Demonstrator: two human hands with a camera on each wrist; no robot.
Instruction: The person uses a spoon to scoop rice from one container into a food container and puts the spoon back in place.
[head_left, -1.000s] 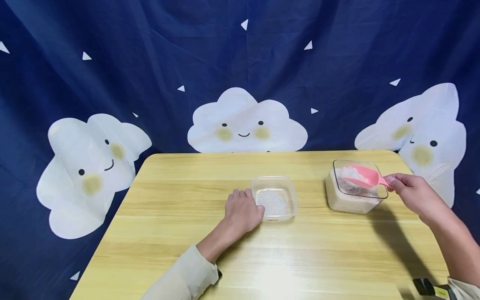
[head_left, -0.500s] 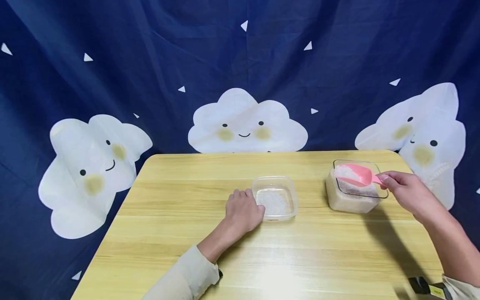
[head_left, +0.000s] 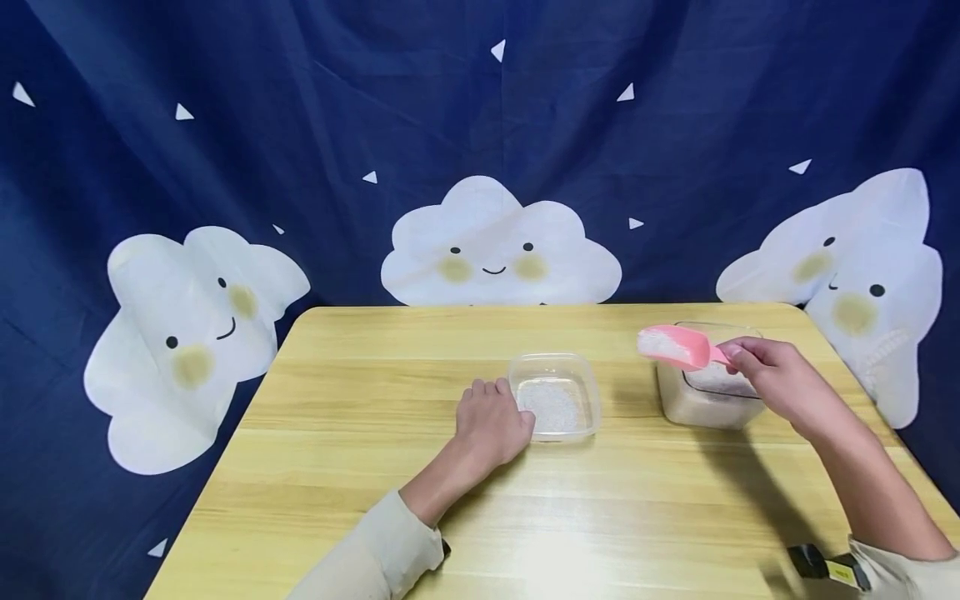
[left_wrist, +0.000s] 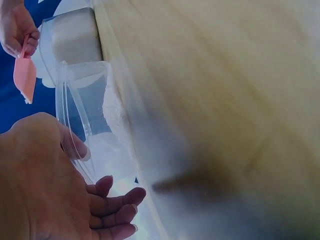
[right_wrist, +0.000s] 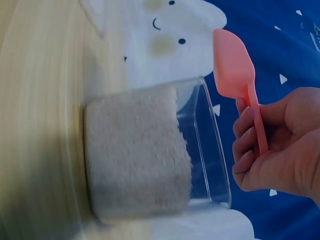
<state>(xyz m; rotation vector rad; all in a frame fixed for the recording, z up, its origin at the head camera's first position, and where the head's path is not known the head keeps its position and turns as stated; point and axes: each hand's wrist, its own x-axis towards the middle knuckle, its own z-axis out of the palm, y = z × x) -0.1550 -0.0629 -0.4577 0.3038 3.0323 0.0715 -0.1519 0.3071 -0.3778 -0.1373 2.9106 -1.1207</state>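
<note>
A pink scoop (head_left: 678, 347) loaded with white grains that look like rice is held by its handle in my right hand (head_left: 780, 379). The scoop hangs level, just past the left rim of a tall clear container (head_left: 712, 408). White grains (right_wrist: 137, 155) fill much of that container in the right wrist view. My left hand (head_left: 491, 425) holds the left side of a smaller clear plastic box (head_left: 592, 396), thumb at its near side. A layer of grains (head_left: 551, 407) covers the box's bottom. In the left wrist view the thumb (left_wrist: 75, 145) lies against the box's wall.
Both containers stand on a wooden table (head_left: 337, 367), with a gap between them. A dark blue curtain (head_left: 337, 100) with white clouds hangs behind the table's far edge. Bands with small devices (head_left: 832, 569) sit at the wrists.
My right hand has moved left with the loaded scoop, from above the tall container to beyond its left rim. The left hand stays at the box; the head view shifted slightly.
</note>
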